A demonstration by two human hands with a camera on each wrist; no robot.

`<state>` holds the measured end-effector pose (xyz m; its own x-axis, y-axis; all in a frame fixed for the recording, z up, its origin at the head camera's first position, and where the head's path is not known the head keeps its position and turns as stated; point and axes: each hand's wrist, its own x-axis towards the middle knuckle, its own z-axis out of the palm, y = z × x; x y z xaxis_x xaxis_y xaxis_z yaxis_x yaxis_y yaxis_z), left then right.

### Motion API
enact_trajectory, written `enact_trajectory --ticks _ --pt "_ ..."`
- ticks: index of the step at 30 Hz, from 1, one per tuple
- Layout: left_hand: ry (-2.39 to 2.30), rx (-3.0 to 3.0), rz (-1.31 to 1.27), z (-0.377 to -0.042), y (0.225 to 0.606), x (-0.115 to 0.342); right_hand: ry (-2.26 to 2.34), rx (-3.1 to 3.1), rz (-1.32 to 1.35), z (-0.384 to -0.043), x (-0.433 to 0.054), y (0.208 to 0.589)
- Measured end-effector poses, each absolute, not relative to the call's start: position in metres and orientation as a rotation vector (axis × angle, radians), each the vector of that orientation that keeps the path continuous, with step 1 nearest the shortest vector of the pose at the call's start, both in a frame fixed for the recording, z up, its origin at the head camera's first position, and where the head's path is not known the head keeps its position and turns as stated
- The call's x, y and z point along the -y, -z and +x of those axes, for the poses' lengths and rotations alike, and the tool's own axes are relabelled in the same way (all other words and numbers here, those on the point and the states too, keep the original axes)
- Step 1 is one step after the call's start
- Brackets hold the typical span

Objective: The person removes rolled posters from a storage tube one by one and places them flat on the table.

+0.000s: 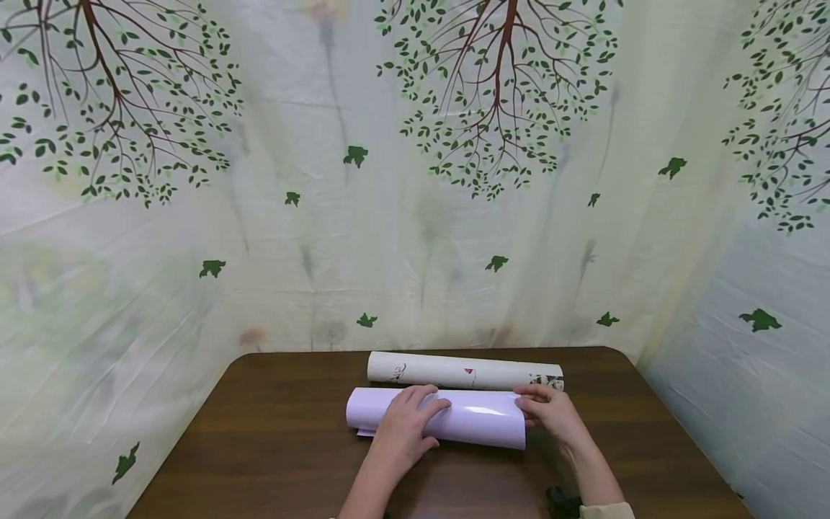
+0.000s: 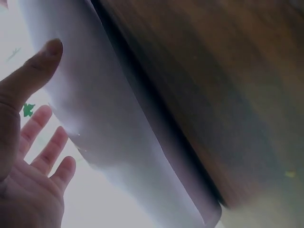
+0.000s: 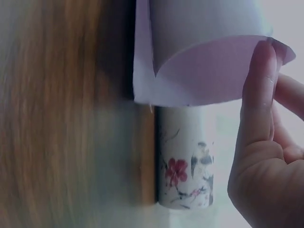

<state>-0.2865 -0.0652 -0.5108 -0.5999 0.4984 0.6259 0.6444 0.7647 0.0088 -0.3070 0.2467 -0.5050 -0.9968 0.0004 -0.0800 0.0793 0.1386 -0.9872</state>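
Note:
A loosely rolled glossy white sheet [image 1: 480,417] lies across the table, its lower edge sticking out under the roll. My left hand [image 1: 403,431] is over the left part of this roll, with fingers relaxed and spread; in the left wrist view, its thumb and fingers [image 2: 50,152] show beside the curved paper. At the right end, my right hand [image 1: 551,412] pinches the sheet's edge between thumb and fingers. The right wrist view shows the thumb [image 3: 262,80] against the rim of the roll's open, hollow end.
Just behind the sheet lies a white cardboard-like tube [image 1: 447,370] printed with flowers and a bird. The brown wooden table [image 1: 259,440] has rounded back corners. A curtain [image 1: 415,238] with trees and green leaves hangs around it. A small black object [image 1: 563,502] is beside the right wrist.

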Motion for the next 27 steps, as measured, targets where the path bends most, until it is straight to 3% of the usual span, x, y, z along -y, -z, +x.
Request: enact_trajectory --ticks 27 --pt "0.314 2.181 -0.798 -0.288 0.508 0.060 2.312 -2.001 0.205 -0.299 -0.221 0.481"
